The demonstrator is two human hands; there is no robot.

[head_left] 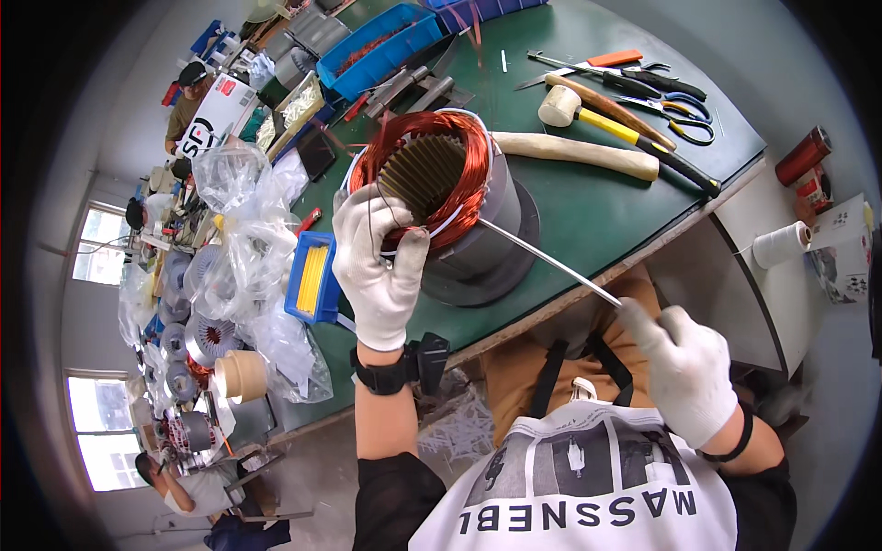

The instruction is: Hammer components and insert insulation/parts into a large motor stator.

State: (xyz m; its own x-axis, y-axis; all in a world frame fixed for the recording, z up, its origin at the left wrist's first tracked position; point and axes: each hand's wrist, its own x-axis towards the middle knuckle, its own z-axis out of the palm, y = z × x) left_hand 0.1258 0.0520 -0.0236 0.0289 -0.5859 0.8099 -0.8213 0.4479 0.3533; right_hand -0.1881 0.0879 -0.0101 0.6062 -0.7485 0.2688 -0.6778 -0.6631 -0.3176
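Observation:
A motor stator (pixel 501 197) stands on a round dark base on the green table, with its bore of slots facing up. Thick copper windings (pixel 473 156) ring its top, with white cord around them. My left hand (pixel 378 266), in a white glove, is curled at the winding's near left edge, thumb and fingers pinching thin copper wire there. A fine wire loop rises beside those fingers. In my gloved right hand (pixel 680 367) is a long, thin metal rod (pixel 560 266); its handle end is hidden by the fist. The rod's far end meets the winding's right side.
Right of the stator lie a mallet (pixel 560 107), a wooden handle (pixel 579 154), scissors (pixel 689 119) and pliers. A blue box of yellow strips (pixel 312 275) sits left, near plastic bags (pixel 243 239). Blue bins (pixel 377 50) stand behind. Two other people are farther left.

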